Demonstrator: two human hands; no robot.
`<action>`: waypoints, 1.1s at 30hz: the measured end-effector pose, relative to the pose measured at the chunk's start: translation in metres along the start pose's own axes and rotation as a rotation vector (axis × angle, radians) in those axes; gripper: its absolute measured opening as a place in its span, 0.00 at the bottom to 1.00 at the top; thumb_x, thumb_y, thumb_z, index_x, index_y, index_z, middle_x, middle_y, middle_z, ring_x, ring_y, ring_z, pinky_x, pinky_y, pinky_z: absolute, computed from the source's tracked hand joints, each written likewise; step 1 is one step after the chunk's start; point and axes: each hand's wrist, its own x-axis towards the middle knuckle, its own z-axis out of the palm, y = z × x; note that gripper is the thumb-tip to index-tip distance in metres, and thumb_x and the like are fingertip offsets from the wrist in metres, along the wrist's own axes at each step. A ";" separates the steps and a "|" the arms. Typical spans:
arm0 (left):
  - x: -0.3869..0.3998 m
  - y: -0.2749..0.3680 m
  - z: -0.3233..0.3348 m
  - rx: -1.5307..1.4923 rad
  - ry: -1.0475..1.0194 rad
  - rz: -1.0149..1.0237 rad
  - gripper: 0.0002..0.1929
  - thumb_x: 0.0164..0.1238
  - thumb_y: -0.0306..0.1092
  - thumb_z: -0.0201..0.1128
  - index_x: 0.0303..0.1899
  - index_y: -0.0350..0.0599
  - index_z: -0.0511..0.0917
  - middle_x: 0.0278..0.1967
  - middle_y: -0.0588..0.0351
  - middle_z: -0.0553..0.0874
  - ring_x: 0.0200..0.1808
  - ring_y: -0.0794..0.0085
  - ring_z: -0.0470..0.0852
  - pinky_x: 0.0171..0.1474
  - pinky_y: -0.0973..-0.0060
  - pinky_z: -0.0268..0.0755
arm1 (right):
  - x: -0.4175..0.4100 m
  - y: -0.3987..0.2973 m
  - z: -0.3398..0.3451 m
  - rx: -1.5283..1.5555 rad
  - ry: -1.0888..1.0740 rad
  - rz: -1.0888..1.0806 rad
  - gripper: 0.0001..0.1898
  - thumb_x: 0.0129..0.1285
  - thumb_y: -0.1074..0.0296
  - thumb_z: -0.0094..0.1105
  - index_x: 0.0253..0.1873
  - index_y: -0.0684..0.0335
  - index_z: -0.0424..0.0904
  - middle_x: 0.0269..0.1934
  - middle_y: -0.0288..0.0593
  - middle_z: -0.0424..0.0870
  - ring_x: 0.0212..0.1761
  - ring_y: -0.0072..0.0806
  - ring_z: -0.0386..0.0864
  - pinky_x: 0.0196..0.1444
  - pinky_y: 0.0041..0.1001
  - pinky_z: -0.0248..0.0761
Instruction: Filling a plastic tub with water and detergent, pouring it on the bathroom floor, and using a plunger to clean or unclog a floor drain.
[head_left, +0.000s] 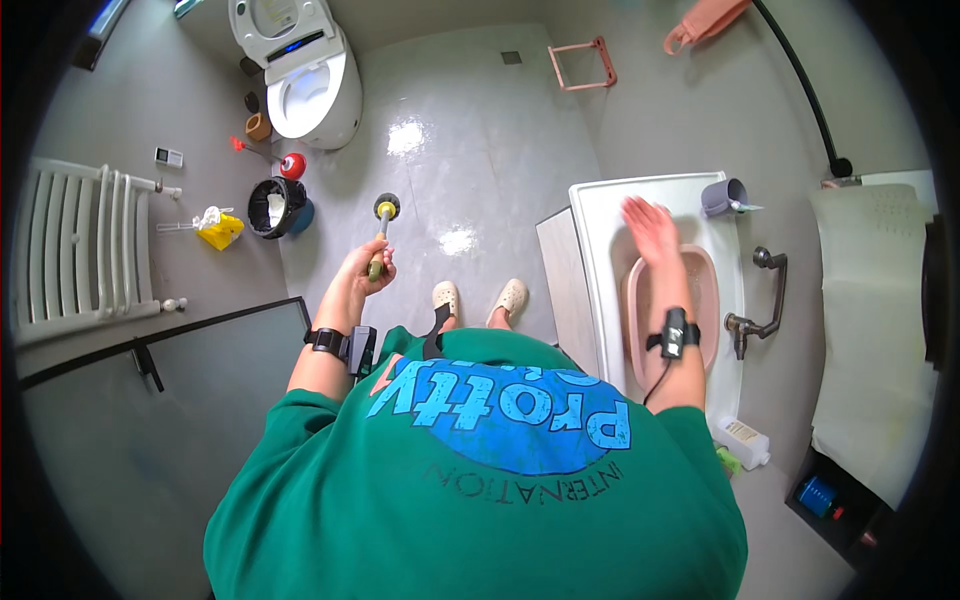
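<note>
My left hand grips the wooden handle of a round-headed scrubbing brush. The brush has dark bristles around a yellow hub, and its head points away from me over the floor. Over the white washbasin on my right, my right hand is stretched out, slightly blurred, with nothing in it. Beneath my right forearm a pink plastic tub sits in the basin; the arm hides part of it.
A toilet with its lid up stands at the far left. Beside it are a red-headed plunger and a lined trash bin. A purple cup and a white bottle rest along the basin's edge. A towel radiator is left.
</note>
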 end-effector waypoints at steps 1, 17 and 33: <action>0.001 -0.001 -0.002 -0.008 -0.010 0.002 0.11 0.67 0.35 0.55 0.32 0.35 0.71 0.18 0.63 0.75 0.16 0.81 0.73 0.23 0.83 0.70 | 0.009 0.010 0.044 -0.035 -0.035 0.032 0.23 0.70 0.62 0.36 0.55 0.79 0.66 0.55 0.63 0.72 0.60 0.47 0.71 0.63 0.39 0.67; -0.016 -0.005 -0.058 -0.185 0.065 0.092 0.10 0.66 0.35 0.55 0.31 0.37 0.71 0.18 0.61 0.76 0.16 0.80 0.75 0.22 0.81 0.71 | 0.006 0.049 0.207 -0.738 -0.366 -0.154 0.23 0.69 0.56 0.46 0.66 0.54 0.63 0.64 0.45 0.67 0.57 0.35 0.73 0.58 0.33 0.65; 0.006 0.018 -0.014 -0.068 0.092 0.041 0.10 0.67 0.34 0.53 0.29 0.39 0.69 0.19 0.61 0.76 0.16 0.80 0.74 0.22 0.81 0.70 | -0.101 0.056 -0.230 0.107 0.884 0.084 0.18 0.62 0.62 0.52 0.56 0.58 0.67 0.43 0.47 0.79 0.38 0.34 0.78 0.41 0.30 0.75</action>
